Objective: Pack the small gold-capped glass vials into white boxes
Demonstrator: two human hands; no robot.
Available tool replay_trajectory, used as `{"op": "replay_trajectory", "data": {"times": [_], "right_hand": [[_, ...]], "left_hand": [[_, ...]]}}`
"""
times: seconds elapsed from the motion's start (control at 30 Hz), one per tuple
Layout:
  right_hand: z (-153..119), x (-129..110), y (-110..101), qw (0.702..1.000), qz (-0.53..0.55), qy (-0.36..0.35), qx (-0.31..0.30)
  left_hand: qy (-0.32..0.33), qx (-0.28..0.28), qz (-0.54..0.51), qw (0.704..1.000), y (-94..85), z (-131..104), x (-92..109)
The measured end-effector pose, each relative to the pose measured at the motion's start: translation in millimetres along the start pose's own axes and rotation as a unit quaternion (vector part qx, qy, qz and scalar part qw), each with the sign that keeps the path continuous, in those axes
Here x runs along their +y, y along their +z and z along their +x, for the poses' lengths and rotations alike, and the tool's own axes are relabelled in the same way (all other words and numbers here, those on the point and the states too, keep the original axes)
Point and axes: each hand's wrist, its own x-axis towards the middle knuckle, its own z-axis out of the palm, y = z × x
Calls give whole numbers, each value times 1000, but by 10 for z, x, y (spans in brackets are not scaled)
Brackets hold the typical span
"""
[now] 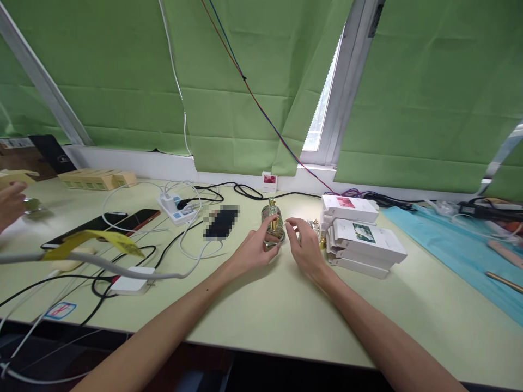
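Fingers (268, 222) of the left hand (254, 249) curl round the near side of a shiny gold-coloured object (277, 211), which stands on the pale worktop (286, 316) in front of the person. The right hand (308, 251) is bent inward, its fingertips just beside that object; whether it pinches anything I cannot tell. Behind it, smaller gold-coloured pieces (314, 226) sit partly hidden next to stacked white boxes (370, 247). Left of the object lie a pixelated dark device (221, 223) and a white power strip (177, 213); another person's hand (10, 206) shows at the far left.
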Motion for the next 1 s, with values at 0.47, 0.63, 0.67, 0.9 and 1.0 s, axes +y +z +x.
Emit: {"op": "replay_trajectory", "data": {"times": [0.47,0.63,0.67,0.9,1.0], "right_hand": [[-11,38,21,998,-22,8,-51],[-54,-1,72,990,-45,72,-114],[-58,-8,80,988,-51,79,-121],[-69,3,121,983,-65,99,-138],[-79,19,134,984,-64,97,-138]], "left_hand": [[8,117,177,977,-54,74,-89],[-33,128,230,964,-118,99,-140],[-36,125,227,965,-115,100,-155],[-43,110,182,976,-42,121,-285],[-55,116,158,979,-27,139,-337]]}}
